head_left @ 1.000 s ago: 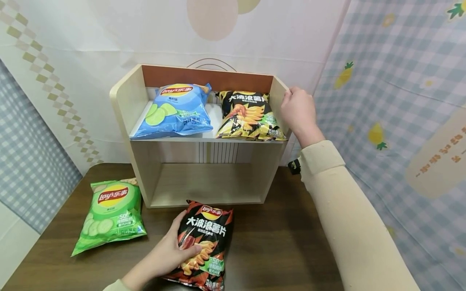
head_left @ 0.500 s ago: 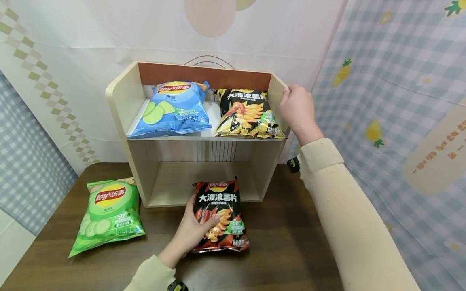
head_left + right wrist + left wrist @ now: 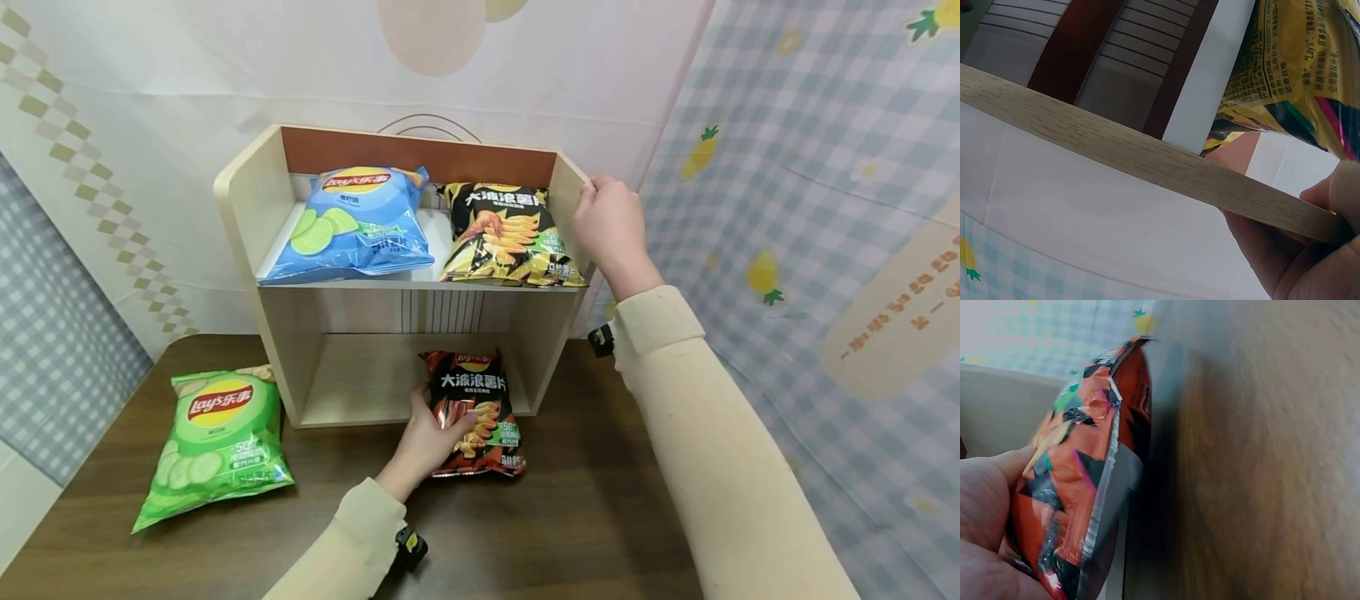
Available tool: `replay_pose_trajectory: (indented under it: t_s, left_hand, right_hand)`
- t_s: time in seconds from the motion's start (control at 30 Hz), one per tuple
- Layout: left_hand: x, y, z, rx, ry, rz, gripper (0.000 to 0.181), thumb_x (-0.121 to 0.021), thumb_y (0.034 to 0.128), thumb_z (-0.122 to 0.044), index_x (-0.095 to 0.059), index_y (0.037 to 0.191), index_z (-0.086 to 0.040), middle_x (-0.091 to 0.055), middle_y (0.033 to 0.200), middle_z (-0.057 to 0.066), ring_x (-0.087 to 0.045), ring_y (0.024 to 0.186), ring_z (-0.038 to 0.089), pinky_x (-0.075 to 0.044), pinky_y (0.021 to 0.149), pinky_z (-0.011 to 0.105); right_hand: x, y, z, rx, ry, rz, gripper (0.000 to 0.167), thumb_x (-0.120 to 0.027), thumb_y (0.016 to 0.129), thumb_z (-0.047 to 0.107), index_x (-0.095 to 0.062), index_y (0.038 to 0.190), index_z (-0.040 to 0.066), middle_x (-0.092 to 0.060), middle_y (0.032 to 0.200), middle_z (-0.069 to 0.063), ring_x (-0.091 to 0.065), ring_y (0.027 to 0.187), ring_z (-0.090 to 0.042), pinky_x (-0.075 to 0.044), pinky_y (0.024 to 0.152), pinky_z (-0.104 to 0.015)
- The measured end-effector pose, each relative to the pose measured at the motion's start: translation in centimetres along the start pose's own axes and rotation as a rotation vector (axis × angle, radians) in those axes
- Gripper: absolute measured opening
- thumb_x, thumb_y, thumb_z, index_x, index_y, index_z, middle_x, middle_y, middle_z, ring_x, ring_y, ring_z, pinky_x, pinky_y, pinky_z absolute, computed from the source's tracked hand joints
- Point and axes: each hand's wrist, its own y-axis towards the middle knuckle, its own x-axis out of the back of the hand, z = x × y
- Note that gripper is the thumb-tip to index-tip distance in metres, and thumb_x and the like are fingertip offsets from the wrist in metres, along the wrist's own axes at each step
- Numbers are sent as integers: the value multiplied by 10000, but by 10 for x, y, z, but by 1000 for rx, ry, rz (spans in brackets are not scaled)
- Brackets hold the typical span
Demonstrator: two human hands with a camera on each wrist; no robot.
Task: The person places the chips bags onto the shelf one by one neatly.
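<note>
My left hand point(image 3: 429, 442) grips a black and red chip bag point(image 3: 480, 400) by its left side, the thumb over its front. The bag's top end is inside the lower compartment of a wooden shelf point(image 3: 360, 379), its bottom end out over the table. In the left wrist view the red bag point(image 3: 1072, 481) is pinched by the hand point(image 3: 985, 519). My right hand point(image 3: 613, 229) grips the upper front edge of the shelf's right side panel; the right wrist view shows the fingers point(image 3: 1260, 244) around the panel point(image 3: 1116, 147).
On the upper shelf lie a blue chip bag point(image 3: 356, 225) at left and a black and yellow one point(image 3: 510, 237) at right. A green chip bag point(image 3: 217, 446) lies on the brown table point(image 3: 570, 517), left of the shelf. Patterned cloths hang behind.
My left hand has moved the black and red bag forward and slightly right, from the table into the front of the lower compartment. My right hand keeps its grip on the side panel.
</note>
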Motion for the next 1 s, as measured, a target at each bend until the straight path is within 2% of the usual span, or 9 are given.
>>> replay_pose_trajectory:
  t_s: [0.1, 0.23, 0.47, 0.6, 0.7, 0.8, 0.9, 1.0]
  left_hand:
    - [3, 0, 6, 13, 11, 36, 1007, -710, 844, -488, -105, 1511, -38, -289, 1471, 326, -336, 1337, 426, -326, 1032, 564]
    - [8, -4, 13, 38, -20, 93, 1027, -717, 839, -487, -99, 1521, -33, -242, 1508, 296, -294, 1364, 415, -312, 1042, 568]
    - [15, -18, 21, 22, -65, 187, 1051, -797, 801, -357, -97, 1498, 4, -471, 1352, 238, -519, 1180, 307, -424, 957, 474]
    - [17, -23, 22, -9, -8, 243, 1143, -867, 724, -284, -74, 1506, -27, -457, 1368, 242, -486, 1216, 300, -397, 981, 471]
    - [14, -24, 25, -66, 47, 243, 1167, -891, 682, -210, -87, 1512, -56, -437, 1377, 255, -456, 1243, 325, -363, 1008, 480]
    - [10, -26, 27, -107, 70, 223, 1116, -870, 713, -174, -106, 1523, -87, -435, 1387, 248, -452, 1250, 337, -364, 1006, 496]
    - [6, -24, 26, -106, 52, 208, 1037, -825, 773, -153, -125, 1537, -133, -445, 1397, 206, -464, 1241, 302, -383, 991, 474]
    - [2, -18, 25, -93, -12, 215, 930, -764, 835, -105, -154, 1537, -145, -543, 1286, 203, -592, 1072, 273, -476, 880, 433]
  right_hand:
    - [0, 0, 0, 8, -3, -4, 426, -320, 1033, 220, -588, 1244, -34, -630, 1166, -244, -615, 1042, -399, -498, 867, -486]
    - [2, 0, -1, -1, -3, 0, 430, -314, 1035, 228, -585, 1248, -30, -631, 1162, -247, -617, 1038, -399, -501, 862, -485]
    - [3, 0, -3, -4, -6, -1, 429, -314, 1037, 228, -586, 1244, -31, -633, 1155, -248, -619, 1032, -398, -503, 856, -486]
    - [3, 0, -3, -9, -9, -1, 434, -309, 1038, 233, -586, 1250, -25, -634, 1159, -241, -621, 1031, -393, -501, 858, -486]
    - [3, 0, -4, -16, -4, 7, 438, -306, 1039, 236, -580, 1268, -17, -631, 1173, -234, -620, 1038, -386, -504, 858, -482]
    - [1, 0, -3, -20, 4, 14, 438, -307, 1039, 237, -576, 1275, -17, -628, 1181, -234, -618, 1043, -385, -506, 859, -478]
    - [0, 0, -2, -18, 9, 17, 439, -305, 1038, 238, -575, 1269, -19, -626, 1183, -234, -619, 1045, -381, -510, 856, -476]
    - [-1, 0, -2, -15, 9, 13, 441, -303, 1039, 242, -578, 1264, -21, -627, 1182, -231, -619, 1045, -377, -509, 856, -474]
